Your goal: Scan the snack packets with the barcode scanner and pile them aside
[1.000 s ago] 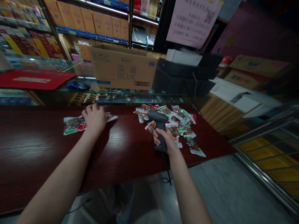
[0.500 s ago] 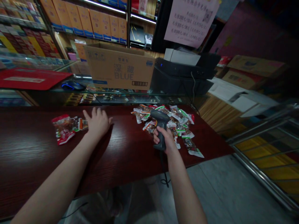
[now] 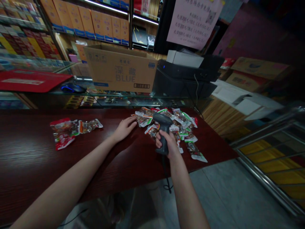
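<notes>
My right hand [image 3: 166, 143] is wrapped round the grip of a dark barcode scanner [image 3: 162, 124], its head pointing over a heap of small snack packets [image 3: 181, 127] on the dark red wooden counter [image 3: 30, 162]. A cable hangs from the scanner over the counter's front edge. My left hand [image 3: 124, 128] is open, fingers stretched out and flat, with the fingertips at the left edge of that heap. A smaller group of packets [image 3: 69, 130] lies apart at the left, with no hand on it.
Behind the counter runs a glass shelf with a cardboard box [image 3: 120, 68], a computer mouse [image 3: 71, 88], a red mat [image 3: 28, 79] and a black printer [image 3: 188, 76]. Shelves of boxed goods fill the back left. Tiled floor and a metal rail [image 3: 269, 181] lie at the right.
My left hand has left the small group of packets at the left and moved right across the counter to the edge of the big heap. The right hand keeps hold of the scanner.
</notes>
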`<move>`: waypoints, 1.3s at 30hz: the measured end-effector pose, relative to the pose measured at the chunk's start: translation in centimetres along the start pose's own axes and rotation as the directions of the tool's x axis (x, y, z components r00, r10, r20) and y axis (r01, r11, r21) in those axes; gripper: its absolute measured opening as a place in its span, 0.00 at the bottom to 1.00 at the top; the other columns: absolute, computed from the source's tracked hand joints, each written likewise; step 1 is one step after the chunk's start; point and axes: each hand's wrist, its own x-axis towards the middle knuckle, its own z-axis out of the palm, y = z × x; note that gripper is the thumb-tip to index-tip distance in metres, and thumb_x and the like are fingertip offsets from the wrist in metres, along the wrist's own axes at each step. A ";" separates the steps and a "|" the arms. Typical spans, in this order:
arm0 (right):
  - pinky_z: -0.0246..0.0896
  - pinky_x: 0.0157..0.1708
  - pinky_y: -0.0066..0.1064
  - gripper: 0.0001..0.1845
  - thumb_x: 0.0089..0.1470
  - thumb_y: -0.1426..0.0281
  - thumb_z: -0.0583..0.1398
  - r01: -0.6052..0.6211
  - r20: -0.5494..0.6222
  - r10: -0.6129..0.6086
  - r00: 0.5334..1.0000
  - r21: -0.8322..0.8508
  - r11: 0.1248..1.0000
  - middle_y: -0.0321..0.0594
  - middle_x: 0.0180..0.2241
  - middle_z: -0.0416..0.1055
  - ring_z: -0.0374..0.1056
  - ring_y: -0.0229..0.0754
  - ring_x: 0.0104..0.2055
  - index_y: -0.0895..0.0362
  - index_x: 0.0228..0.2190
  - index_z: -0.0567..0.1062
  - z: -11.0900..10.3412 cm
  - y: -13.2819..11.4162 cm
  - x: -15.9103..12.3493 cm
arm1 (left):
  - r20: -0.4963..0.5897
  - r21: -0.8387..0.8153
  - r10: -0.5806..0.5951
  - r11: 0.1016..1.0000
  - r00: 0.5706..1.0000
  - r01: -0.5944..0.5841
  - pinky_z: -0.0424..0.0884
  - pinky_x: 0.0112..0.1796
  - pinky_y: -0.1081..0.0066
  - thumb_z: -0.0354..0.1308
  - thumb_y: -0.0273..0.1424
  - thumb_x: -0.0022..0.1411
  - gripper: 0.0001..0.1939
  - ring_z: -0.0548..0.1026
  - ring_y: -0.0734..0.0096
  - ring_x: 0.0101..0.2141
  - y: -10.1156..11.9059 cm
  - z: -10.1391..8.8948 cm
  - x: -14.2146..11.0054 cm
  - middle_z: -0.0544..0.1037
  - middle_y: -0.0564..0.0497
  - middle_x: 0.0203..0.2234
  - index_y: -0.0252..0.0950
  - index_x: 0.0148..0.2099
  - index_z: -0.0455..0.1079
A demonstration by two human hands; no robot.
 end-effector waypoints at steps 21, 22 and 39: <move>0.49 0.11 0.21 0.14 0.48 0.65 0.64 -0.024 0.183 0.038 0.982 -0.079 0.997 0.28 0.18 0.60 0.53 0.27 0.13 0.57 0.25 0.64 0.2 0.3 -0.6 | -0.308 -0.197 0.156 0.955 0.938 -0.223 0.73 0.47 0.60 0.56 0.33 0.58 0.16 0.74 0.67 0.42 1.5 -3.2 -1.3 0.69 0.45 0.48 0.38 0.49 0.68; 0.49 0.11 0.21 0.15 0.48 0.65 0.64 -0.020 0.184 0.036 0.982 -0.089 0.996 0.28 0.18 0.60 0.53 0.27 0.13 0.57 0.23 0.63 0.2 0.3 -0.7 | -0.305 -0.185 0.172 0.954 0.937 -0.236 0.72 0.48 0.60 0.56 0.32 0.58 0.16 0.74 0.67 0.43 1.7 -3.2 -1.4 0.70 0.44 0.48 0.38 0.49 0.68; 0.49 0.11 0.21 0.14 0.48 0.65 0.64 -0.024 0.200 0.036 0.979 -0.060 0.998 0.26 0.18 0.61 0.53 0.27 0.12 0.56 0.29 0.63 0.3 0.2 -0.7 | -0.299 0.559 -0.218 0.749 0.929 0.355 0.65 0.48 0.47 0.48 0.27 0.57 0.17 0.71 0.41 0.49 1.6 -7.3 -2.1 0.71 0.30 0.46 0.27 0.45 0.71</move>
